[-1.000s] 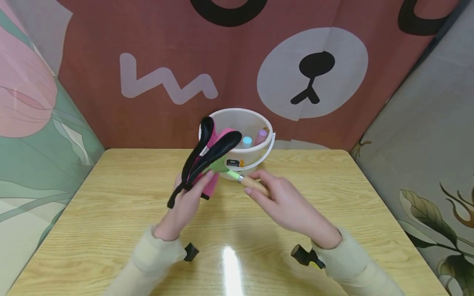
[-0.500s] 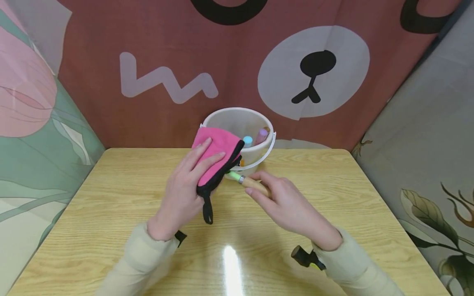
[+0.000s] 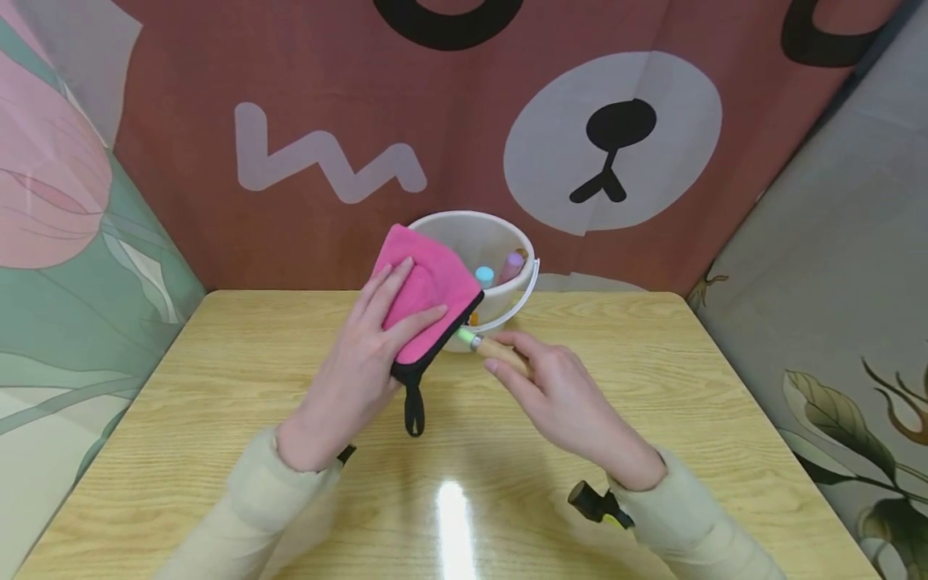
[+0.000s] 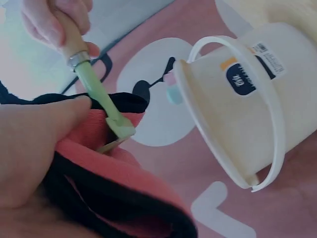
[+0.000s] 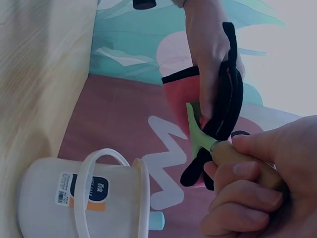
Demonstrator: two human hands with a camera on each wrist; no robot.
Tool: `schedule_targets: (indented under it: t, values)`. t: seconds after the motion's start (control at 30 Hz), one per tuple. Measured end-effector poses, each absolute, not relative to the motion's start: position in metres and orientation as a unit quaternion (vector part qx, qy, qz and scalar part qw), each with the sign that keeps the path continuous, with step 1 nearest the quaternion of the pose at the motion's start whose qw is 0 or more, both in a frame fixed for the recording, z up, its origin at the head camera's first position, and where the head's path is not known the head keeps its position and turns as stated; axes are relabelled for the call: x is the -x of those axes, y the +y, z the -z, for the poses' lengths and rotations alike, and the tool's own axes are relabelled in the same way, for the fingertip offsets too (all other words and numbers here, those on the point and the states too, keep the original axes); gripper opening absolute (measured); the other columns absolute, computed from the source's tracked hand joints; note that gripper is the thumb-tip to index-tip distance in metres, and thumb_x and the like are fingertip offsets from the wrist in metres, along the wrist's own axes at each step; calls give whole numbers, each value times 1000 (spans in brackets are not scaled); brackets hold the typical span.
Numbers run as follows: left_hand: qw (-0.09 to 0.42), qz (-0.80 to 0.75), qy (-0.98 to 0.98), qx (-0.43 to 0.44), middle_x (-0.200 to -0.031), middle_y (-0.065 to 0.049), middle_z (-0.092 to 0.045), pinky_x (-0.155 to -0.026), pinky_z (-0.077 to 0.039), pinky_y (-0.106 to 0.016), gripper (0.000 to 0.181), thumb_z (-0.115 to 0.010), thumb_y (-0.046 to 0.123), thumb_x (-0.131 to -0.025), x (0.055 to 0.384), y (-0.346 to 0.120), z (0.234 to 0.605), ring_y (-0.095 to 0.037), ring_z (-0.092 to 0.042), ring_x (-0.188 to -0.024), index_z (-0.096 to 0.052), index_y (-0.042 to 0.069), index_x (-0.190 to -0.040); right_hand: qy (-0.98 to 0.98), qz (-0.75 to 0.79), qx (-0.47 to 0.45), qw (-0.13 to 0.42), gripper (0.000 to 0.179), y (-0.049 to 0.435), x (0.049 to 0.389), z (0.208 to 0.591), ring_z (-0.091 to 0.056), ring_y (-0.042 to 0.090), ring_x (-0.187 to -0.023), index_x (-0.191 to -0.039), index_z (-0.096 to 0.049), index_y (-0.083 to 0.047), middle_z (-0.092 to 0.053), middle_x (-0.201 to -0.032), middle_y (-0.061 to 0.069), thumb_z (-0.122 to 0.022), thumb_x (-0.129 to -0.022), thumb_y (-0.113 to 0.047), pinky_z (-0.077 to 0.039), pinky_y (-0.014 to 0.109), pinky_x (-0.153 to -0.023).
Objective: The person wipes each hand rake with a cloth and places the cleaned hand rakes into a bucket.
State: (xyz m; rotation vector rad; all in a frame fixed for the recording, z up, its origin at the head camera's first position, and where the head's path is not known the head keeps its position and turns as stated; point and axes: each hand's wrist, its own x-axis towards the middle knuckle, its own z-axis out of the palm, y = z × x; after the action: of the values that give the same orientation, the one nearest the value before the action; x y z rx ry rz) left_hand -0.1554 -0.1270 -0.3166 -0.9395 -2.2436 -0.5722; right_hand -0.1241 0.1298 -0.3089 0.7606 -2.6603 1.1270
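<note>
In the head view my left hand (image 3: 358, 350) holds a folded pink cloth (image 3: 435, 262) with black edging and a hanging loop, fingers spread over its top. My right hand (image 3: 565, 387) grips the wooden handle (image 5: 242, 158) of a small green garden trowel (image 4: 96, 87). The cloth wraps the trowel's blade, most of which is hidden in its folds. In the left wrist view the thumb of my left hand (image 4: 34, 144) presses the cloth close to the green neck. Both things are held up above the table, in front of the bucket.
A white bucket (image 3: 500, 304) with a white handle stands at the table's back edge. Inside it show a blue-capped thing (image 3: 484, 277) and a purple one (image 3: 511, 267). The wooden table (image 3: 217, 387) meets a brown printed curtain (image 3: 464, 121) at the back.
My left hand has turned over, so its back and the cloth's pink face now show from above. The cloth now hides the green blade. My right hand has barely moved.
</note>
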Motion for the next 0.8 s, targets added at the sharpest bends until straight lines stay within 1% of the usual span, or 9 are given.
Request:
schedule_targets:
  t: [0.07, 0.13, 0.17, 0.23, 0.27, 0.33, 0.5, 0.63, 0.8]
  values:
    - [322, 204, -860, 340, -159, -20, -33, -104, -33, -72, 71, -79, -14, -71, 152, -127, 316, -43, -21, -148, -67, 18, -133, -886, -378, -254, 85, 33, 130, 125, 308, -33, 6, -40, -130, -65, -14, -38, -53, -11, -58, -105, -34, -34, 29, -42]
    - [327, 193, -867, 322, -158, -20, -34, -96, -31, -80, 73, -79, -12, -69, 149, -127, 315, -45, -19, -148, -68, 22, -133, -885, -379, -256, 90, 31, 131, 125, 307, -32, 5, -41, -129, -66, -15, -38, -53, -11, -58, -105, -34, -34, 29, -42]
    - [329, 189, -870, 315, -158, -20, -34, -92, -31, -83, 74, -79, -12, -69, 148, -127, 315, -46, -19, -147, -68, 24, -132, -884, -379, -258, 92, 31, 131, 125, 306, -32, 5, -41, -129, -66, -16, -38, -54, -11, -59, -105, -33, -34, 29, -42]
    - [331, 192, -871, 309, -158, -19, -35, -91, -30, -84, 72, -77, -12, -70, 145, -128, 314, -46, -21, -147, -68, 25, -131, -882, -380, -261, 93, 30, 132, 125, 305, -32, 4, -42, -129, -66, -16, -38, -54, -11, -59, -105, -33, -34, 29, -43]
    - [333, 197, -869, 309, -157, -19, -36, -91, -32, -83, 70, -76, -12, -71, 144, -128, 314, -46, -23, -146, -68, 24, -131, -882, -382, -262, 92, 30, 132, 125, 304, -32, 4, -42, -129, -66, -15, -38, -54, -11, -59, -105, -33, -34, 29, -42]
    - [339, 209, -862, 313, -156, -19, -37, -93, -36, -77, 65, -75, -10, -74, 143, -129, 313, -47, -27, -144, -69, 23, -129, -881, -382, -264, 90, 31, 133, 124, 303, -32, 4, -43, -129, -65, -14, -38, -54, -11, -59, -105, -33, -35, 29, -43]
    - [336, 246, -844, 337, -157, -20, -37, -99, -42, -60, 58, -76, -9, -79, 139, -130, 313, -45, -41, -135, -68, 17, -129, -880, -385, -265, 88, 31, 134, 122, 300, -32, 5, -43, -129, -65, -15, -39, -54, -11, -60, -104, -32, -34, 29, -42]
    - [327, 261, -840, 345, -157, -20, -37, -100, -45, -54, 61, -74, -14, -79, 135, -132, 313, -43, -47, -129, -67, 17, -131, -879, -386, -266, 86, 31, 137, 121, 300, -32, 4, -42, -130, -65, -15, -38, -53, -11, -61, -104, -31, -33, 29, -41]
    - [323, 275, -837, 347, -157, -20, -36, -101, -46, -55, 63, -71, -17, -79, 132, -134, 315, -43, -46, -131, -67, 18, -131, -882, -382, -255, 107, 30, 142, 124, 300, -31, 6, -41, -130, -65, -12, -38, -55, -9, -61, -104, -27, -30, 28, -38]
